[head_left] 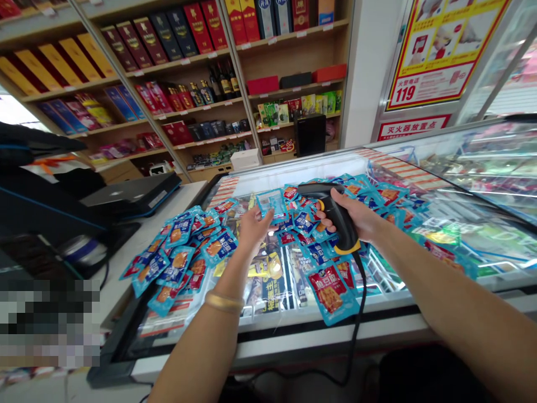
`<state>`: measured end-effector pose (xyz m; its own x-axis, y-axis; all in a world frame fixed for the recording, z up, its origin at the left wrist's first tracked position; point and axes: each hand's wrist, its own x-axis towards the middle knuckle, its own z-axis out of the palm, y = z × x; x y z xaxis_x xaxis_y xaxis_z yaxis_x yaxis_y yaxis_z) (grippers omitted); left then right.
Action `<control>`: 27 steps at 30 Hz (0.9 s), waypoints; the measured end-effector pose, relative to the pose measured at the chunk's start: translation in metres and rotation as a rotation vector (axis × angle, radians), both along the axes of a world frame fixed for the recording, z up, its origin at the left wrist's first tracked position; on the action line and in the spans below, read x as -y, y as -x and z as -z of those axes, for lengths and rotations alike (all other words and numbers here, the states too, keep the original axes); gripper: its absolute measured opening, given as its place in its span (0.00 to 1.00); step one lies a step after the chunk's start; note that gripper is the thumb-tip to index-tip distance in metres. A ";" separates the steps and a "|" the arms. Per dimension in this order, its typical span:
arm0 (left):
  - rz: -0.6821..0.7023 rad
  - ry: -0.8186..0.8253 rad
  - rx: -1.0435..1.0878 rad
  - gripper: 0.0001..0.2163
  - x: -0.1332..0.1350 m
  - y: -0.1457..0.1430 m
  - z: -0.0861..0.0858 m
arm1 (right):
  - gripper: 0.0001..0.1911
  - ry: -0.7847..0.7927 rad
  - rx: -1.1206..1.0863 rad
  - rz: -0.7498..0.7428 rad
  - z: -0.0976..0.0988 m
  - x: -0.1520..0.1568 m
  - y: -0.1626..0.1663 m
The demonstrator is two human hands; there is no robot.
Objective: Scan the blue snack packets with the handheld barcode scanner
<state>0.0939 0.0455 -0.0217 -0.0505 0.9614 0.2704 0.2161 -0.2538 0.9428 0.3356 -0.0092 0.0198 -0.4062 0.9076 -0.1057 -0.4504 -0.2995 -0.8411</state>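
Note:
My left hand (257, 225) grips a small light-blue snack packet (272, 202), its paler printed side turned towards me. A black and yellow barcode scanner (340, 221) is in my right hand (356, 211), fingers wrapped round its handle. The scanner's head points left, close to the packet. To the left of my hands lies a heap of blue snack packets (176, 274). Many more packets (305, 221) are spread below and behind the scanner. One red and blue packet (332, 294) rests near the front edge of the glass top.
The packets lie on a glass-topped freezer (268, 322) with goods visible inside. The scanner's black cable (361, 302) hangs over the front edge. A dark electronic device (134, 193) stands on the counter at left. Shelves (184, 61) of boxes and bottles line the back.

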 end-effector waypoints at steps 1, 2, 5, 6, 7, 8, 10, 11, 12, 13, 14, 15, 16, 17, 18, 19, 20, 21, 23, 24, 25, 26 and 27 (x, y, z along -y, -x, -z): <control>0.027 0.013 -0.012 0.16 0.003 -0.002 -0.002 | 0.20 -0.006 0.004 -0.016 0.000 0.001 0.001; 0.049 0.021 -0.040 0.15 0.006 -0.004 -0.004 | 0.20 -0.010 0.008 -0.034 0.000 0.002 0.002; 0.065 -0.005 -0.132 0.11 0.014 -0.008 -0.010 | 0.20 -0.014 0.027 -0.082 -0.001 0.005 0.004; 0.062 -0.033 -0.158 0.10 0.016 -0.008 -0.011 | 0.21 -0.013 0.033 -0.094 -0.001 0.006 0.005; 0.059 -0.063 -0.185 0.09 0.017 -0.009 -0.011 | 0.21 -0.012 0.037 -0.103 -0.001 0.007 0.005; 0.057 -0.092 -0.214 0.08 0.018 -0.010 -0.011 | 0.21 -0.011 0.038 -0.110 -0.001 0.008 0.006; 0.060 -0.139 -0.269 0.07 0.018 -0.011 -0.010 | 0.21 -0.010 0.034 -0.119 -0.002 0.009 0.007; 0.062 -0.153 -0.291 0.07 0.018 -0.011 -0.010 | 0.21 -0.009 0.031 -0.122 -0.002 0.009 0.008; 0.065 -0.163 -0.310 0.07 0.018 -0.011 -0.010 | 0.21 -0.007 0.031 -0.125 -0.002 0.010 0.008; 0.065 -0.170 -0.326 0.08 0.018 -0.011 -0.010 | 0.20 -0.003 0.032 -0.128 -0.002 0.010 0.008; 0.066 -0.176 -0.341 0.08 0.018 -0.011 -0.010 | 0.20 -0.001 0.035 -0.129 -0.002 0.010 0.008; 0.068 -0.182 -0.353 0.08 0.018 -0.011 -0.010 | 0.20 0.001 0.038 -0.128 -0.002 0.010 0.008; 0.072 -0.187 -0.362 0.08 0.018 -0.011 -0.009 | 0.20 0.004 0.042 -0.124 -0.001 0.010 0.008; 0.079 -0.193 -0.369 0.09 0.018 -0.011 -0.009 | 0.20 0.007 0.044 -0.118 -0.001 0.009 0.009; 0.084 -0.198 -0.374 0.09 0.017 -0.011 -0.008 | 0.20 0.011 0.044 -0.111 -0.001 0.009 0.009; 0.087 -0.203 -0.382 0.10 0.017 -0.011 -0.008 | 0.20 0.014 0.042 -0.104 0.000 0.009 0.009; 0.079 -0.208 -0.397 0.11 0.016 -0.011 -0.007 | 0.20 0.017 0.038 -0.098 0.000 0.009 0.009; 0.055 -0.215 -0.420 0.12 0.015 -0.011 -0.007 | 0.21 0.017 0.032 -0.093 0.000 0.009 0.009; -0.033 -0.241 -0.505 0.14 0.015 -0.008 -0.008 | 0.21 0.014 0.008 -0.082 0.001 0.008 0.009; -0.087 -0.269 -0.563 0.16 0.015 -0.004 -0.010 | 0.21 0.012 -0.007 -0.076 0.001 0.008 0.010; -0.132 -0.312 -0.626 0.17 0.016 0.001 -0.013 | 0.21 0.012 -0.022 -0.072 0.001 0.007 0.010; -0.161 -0.367 -0.690 0.18 0.017 0.008 -0.016 | 0.21 0.013 -0.035 -0.070 0.001 0.007 0.011; -0.169 -0.428 -0.750 0.19 0.018 0.017 -0.020 | 0.20 0.016 -0.044 -0.072 0.001 0.007 0.012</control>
<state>0.0770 0.0274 -0.0021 0.1528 0.7655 0.6250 0.8065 -0.4621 0.3688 0.3236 -0.0163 0.0192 -0.4748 0.8743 -0.1008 -0.4638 -0.3459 -0.8156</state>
